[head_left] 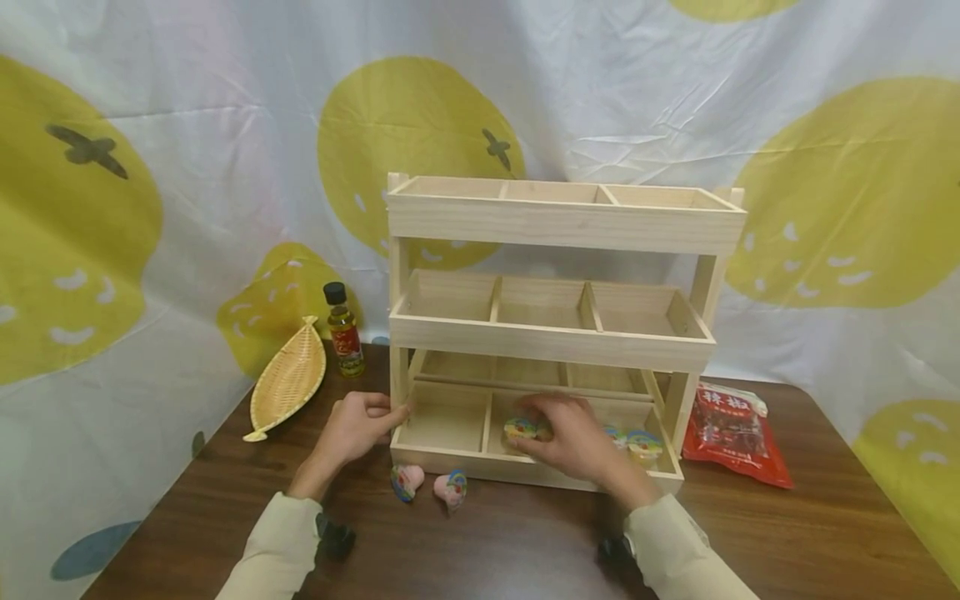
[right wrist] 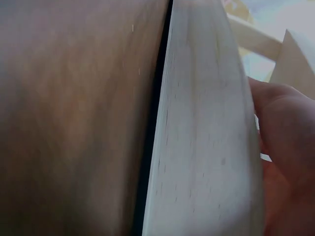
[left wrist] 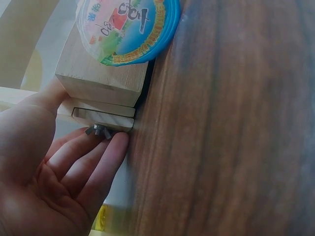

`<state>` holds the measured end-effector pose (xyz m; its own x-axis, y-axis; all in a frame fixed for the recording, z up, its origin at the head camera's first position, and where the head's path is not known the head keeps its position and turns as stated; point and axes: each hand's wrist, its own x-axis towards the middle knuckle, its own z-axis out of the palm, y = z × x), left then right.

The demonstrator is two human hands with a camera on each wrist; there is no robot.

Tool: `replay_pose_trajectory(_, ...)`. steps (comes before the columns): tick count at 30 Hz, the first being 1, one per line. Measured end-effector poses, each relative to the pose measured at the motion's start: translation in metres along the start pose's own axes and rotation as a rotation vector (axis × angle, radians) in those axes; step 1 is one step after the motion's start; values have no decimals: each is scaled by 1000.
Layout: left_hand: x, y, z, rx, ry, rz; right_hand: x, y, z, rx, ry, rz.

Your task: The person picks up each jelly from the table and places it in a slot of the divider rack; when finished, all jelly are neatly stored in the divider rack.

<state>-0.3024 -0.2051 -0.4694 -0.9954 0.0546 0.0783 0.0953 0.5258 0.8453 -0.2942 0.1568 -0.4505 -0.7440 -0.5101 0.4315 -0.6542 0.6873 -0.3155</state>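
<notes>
My right hand [head_left: 573, 437] reaches into the middle compartment of the bottom tray [head_left: 532, 473] of a wooden three-tier rack [head_left: 562, 225]. Its thumb and fingers pinch a small jelly cup [head_left: 520, 429] with a colourful lid. The tray's front board [right wrist: 206, 123] hides most of that hand in the right wrist view. My left hand [head_left: 360, 425] grips the rack's lower left corner, its fingertips beside a wing nut [left wrist: 98, 130]. Two pink jelly cups, one left [head_left: 407, 482] and one right [head_left: 452, 488], lie tipped on the table before the tray. More jelly cups [head_left: 643, 446] sit in the right compartment.
A woven boat-shaped basket [head_left: 288, 379] and a dark-capped oil bottle [head_left: 345, 333] stand left of the rack. A red packet [head_left: 735, 433] lies on the right. Behind the brown table [head_left: 525, 550] hangs a fruit-patterned curtain [head_left: 600, 83].
</notes>
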Motion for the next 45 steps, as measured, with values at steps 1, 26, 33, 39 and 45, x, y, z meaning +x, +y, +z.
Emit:
replay_pose_trajectory(1, 1, 0, 0, -4, 2, 0, -1, -4, -1, 5, 2, -1)
replay_pose_trajectory(26, 2, -1, -3, 27, -8, -15, -14, -87, 25, 271, -311, -230)
replay_pose_trajectory(33, 1, 0, -2, 26, -10, -19, -16, -87, 25, 290, -390, -199)
replay_pose_trajectory(39, 1, 0, -1, 37, -13, -16, -17, -86, 24, 265, -402, -187)
replay_pose_trajectory(45, 1, 0, -1, 41, -7, -19, -18, -83, 22, 243, -423, -178)
